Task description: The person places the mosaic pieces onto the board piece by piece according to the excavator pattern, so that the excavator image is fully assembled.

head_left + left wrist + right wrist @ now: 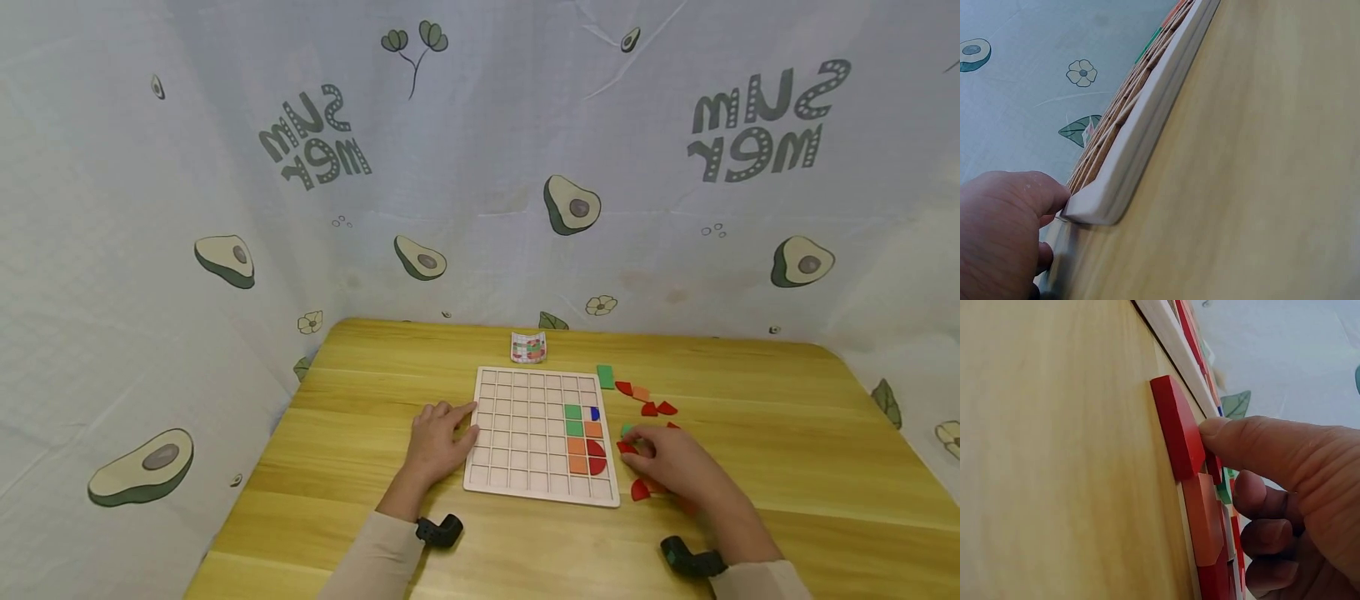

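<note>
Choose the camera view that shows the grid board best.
The head view: it shows the grid board from above, all four corners and its cells included. The left wrist view gives a corner and side at a low slant; the right wrist view only a narrow strip along one side.

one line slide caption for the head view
Left grip touching a wooden grid board, right grip at a red piece beside it.

- Board (517,442): matt, smooth wood
- Table (360,375): smooth wood, a bit shiny
- Red pieces (1177,428): smooth, a bit shiny
- Curtain (480,125): creased cloth
- Sleeve (378,560): matt cloth
</note>
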The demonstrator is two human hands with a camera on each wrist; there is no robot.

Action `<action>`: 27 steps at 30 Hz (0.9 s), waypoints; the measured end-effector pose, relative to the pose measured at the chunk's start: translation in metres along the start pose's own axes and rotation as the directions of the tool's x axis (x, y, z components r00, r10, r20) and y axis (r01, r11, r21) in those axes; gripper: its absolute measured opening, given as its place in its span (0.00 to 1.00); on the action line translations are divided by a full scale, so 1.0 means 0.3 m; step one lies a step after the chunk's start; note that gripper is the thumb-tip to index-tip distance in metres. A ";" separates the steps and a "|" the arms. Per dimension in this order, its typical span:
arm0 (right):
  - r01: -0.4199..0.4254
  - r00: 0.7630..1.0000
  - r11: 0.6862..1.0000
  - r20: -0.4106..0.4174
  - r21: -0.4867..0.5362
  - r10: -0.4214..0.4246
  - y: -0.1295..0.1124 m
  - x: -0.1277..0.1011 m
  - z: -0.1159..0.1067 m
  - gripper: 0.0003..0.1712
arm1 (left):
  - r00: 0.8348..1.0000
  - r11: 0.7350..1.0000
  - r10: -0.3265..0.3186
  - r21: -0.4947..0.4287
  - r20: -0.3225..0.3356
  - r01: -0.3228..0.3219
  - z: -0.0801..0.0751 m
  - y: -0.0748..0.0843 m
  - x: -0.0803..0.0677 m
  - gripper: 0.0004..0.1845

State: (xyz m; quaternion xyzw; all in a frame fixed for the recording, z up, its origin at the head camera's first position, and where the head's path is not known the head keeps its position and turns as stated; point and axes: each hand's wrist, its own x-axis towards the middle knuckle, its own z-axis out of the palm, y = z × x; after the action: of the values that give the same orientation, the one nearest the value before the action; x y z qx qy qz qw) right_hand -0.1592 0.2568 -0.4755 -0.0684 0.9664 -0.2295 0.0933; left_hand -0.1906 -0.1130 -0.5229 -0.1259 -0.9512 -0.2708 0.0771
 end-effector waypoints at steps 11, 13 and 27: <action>0.013 0.998 1.000 -0.062 0.007 -0.013 -0.066 0.054 -0.014 0.18 | 1.000 1.000 0.003 0.005 -0.005 -0.003 -0.001 -0.004 0.001 0.23; 0.033 0.997 0.999 -0.064 0.013 -0.032 -0.087 0.074 -0.011 0.18 | 1.000 1.000 0.006 0.006 -0.007 -0.005 -0.001 -0.004 0.000 0.23; 0.058 0.997 0.998 0.047 -0.021 -0.057 -0.186 0.240 0.026 0.16 | 1.000 1.000 0.002 0.003 -0.006 -0.002 0.002 -0.002 0.000 0.23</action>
State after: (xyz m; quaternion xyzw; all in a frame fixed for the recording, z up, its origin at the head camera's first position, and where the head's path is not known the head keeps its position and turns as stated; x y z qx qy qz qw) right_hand -0.2227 0.1914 -0.4676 -0.1024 0.9642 -0.2194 0.1082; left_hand -0.1909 -0.1133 -0.5237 -0.1261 -0.9513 -0.2696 0.0806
